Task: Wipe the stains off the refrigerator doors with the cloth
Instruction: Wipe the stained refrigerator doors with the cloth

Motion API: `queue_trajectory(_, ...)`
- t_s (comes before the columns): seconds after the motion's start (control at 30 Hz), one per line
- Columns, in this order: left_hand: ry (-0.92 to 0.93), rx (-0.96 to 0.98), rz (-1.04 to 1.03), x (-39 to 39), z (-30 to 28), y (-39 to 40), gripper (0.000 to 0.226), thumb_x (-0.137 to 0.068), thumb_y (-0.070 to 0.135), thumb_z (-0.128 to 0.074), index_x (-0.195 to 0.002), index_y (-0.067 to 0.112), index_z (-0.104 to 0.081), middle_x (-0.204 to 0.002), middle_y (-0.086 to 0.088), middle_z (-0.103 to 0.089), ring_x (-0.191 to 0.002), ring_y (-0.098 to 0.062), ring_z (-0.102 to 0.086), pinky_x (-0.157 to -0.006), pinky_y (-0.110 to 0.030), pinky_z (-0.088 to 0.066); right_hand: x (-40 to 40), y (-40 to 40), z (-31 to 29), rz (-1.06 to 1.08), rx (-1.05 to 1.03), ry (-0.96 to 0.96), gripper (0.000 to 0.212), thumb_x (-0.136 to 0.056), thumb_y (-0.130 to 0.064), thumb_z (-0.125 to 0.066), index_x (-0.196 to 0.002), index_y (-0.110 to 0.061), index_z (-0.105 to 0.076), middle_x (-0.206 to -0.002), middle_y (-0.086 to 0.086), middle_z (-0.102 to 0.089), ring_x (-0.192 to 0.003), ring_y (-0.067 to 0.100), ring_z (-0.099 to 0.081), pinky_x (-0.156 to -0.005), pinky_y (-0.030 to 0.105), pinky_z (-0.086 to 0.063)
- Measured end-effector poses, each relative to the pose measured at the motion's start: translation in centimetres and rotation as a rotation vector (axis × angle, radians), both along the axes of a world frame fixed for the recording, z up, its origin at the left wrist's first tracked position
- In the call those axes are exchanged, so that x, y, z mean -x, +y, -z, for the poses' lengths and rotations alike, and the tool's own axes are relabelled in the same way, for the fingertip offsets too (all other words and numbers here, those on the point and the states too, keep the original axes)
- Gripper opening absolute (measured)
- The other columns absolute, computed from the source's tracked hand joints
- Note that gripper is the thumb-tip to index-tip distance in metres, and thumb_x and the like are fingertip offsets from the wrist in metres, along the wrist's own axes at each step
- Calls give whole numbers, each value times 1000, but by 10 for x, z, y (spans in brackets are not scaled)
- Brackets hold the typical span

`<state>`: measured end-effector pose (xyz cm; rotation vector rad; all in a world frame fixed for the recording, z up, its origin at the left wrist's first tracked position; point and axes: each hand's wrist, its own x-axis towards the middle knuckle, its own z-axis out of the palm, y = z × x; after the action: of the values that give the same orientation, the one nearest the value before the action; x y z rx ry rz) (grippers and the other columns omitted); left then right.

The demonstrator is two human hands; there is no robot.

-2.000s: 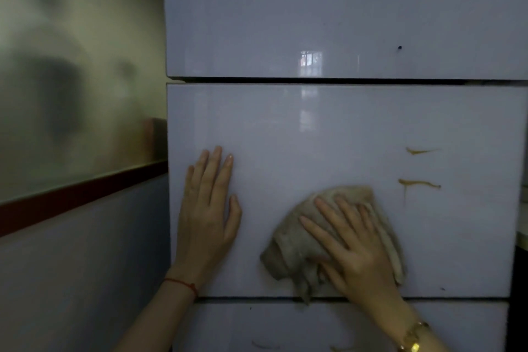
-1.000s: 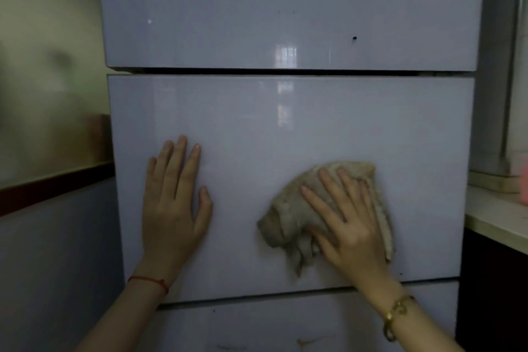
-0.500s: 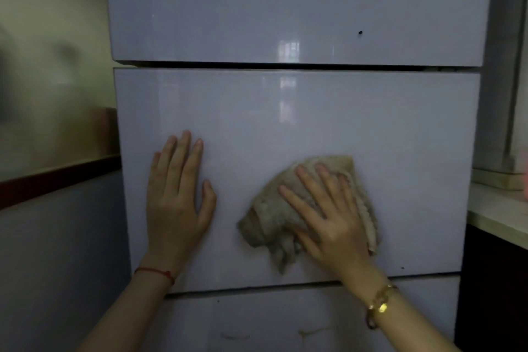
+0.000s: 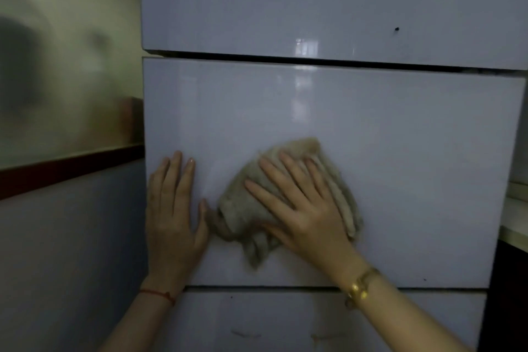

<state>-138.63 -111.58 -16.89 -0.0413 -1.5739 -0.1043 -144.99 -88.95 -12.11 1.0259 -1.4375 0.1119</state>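
Note:
The white refrigerator fills the view with three stacked doors. On the middle door (image 4: 400, 151) my right hand (image 4: 303, 208) presses a crumpled beige cloth (image 4: 237, 208) flat against the panel, fingers spread over it. My left hand (image 4: 171, 214) lies flat on the same door near its left edge, holding nothing, its thumb almost touching the cloth. The middle door shows no orange streaks. The bottom door (image 4: 257, 317) carries faint orange-brown stains (image 4: 325, 337). A small dark spot (image 4: 397, 29) marks the top door (image 4: 285, 3).
A wall with a dark red trim strip (image 4: 68, 168) runs along the left of the refrigerator. A pale countertop edge (image 4: 517, 226) over a dark cabinet stands at the right.
My right hand has slid the cloth from the right part of the middle door leftward toward my left hand. The orange streaks seen two seconds ago on the right are gone.

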Motion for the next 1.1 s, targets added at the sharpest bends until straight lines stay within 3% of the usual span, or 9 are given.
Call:
queue_trajectory(0.1,4,-12,-7,0,-1,2,56,-100,22,-43,-153,5,-35,-163,-10,-29,-154,-28,-25,-127,-47,-23,7,29,4,10,47,-54,46,-97,-37,-56,-141,-26,-51,-152,12,-44,-144,38,-37,-120,55,-27)
queue_trajectory(0.17,8,-14,-7,1,-1,3,55,-101,23,-42,-152,5,-36,-163,-10,-29,-154,-28,-25,-128,-45,-22,12,36,-30,16,242,-118,50,-95,-35,-60,-142,-24,-49,-152,15,-43,-144,40,-35,-120,59,-25)
queue_trajectory(0.27,16,-10,1,4,0,1,55,-101,24,-41,-153,7,-34,-164,-7,-28,-155,-27,-24,-128,-44,-21,8,16,-94,24,466,-152,53,-98,-48,-54,-145,-25,-48,-156,10,-40,-148,35,-29,-125,55,-16)
queue_trajectory(0.37,25,-3,12,4,1,0,57,-101,24,-42,-155,10,-31,-165,-5,-26,-155,-25,-23,-128,-43,-21,-2,-18,-106,-8,351,-72,53,-97,-52,-54,-144,-27,-50,-153,9,-44,-146,36,-33,-124,55,-18)
queue_trajectory(0.57,-25,-12,47,-5,6,2,55,-102,25,-40,-154,7,-32,-165,-6,-24,-157,-24,-19,-128,-47,-23,-10,-12,19,-50,103,-39,43,-94,-16,-63,-137,-21,-59,-147,9,-51,-140,32,-44,-119,47,-30)
queue_trajectory(0.7,-138,-37,87,-31,62,8,53,-100,16,-46,-150,2,-38,-161,-11,-33,-154,-27,-26,-126,-47,-27,-18,31,66,-90,181,-204,58,-83,9,-66,-133,-21,-60,-137,14,-58,-126,34,-51,-112,45,-38)
queue_trajectory(0.83,-204,-106,137,-55,133,23,52,-94,5,-52,-144,-4,-45,-155,-14,-42,-149,-29,-34,-124,-51,-30,-43,56,94,-116,404,-197,64,-85,10,-57,-139,-25,-55,-133,14,-53,-119,35,-50,-114,36,-35)
queue_trajectory(0.93,-227,-124,130,-59,180,31,53,-92,2,-54,-143,-4,-46,-155,-12,-38,-152,-22,-28,-127,-44,-25,-58,50,137,-80,328,-82,52,-93,0,-57,-138,-26,-57,-137,12,-53,-122,35,-50,-112,42,-37)
queue_trajectory(1.1,-251,-110,87,-49,234,19,56,-93,0,-53,-148,0,-37,-157,-17,-31,-156,-16,-12,-129,-38,-17,-42,14,201,-25,142,-64,58,-92,-5,-63,-141,-34,-52,-140,3,-49,-123,29,-48,-103,48,-42)
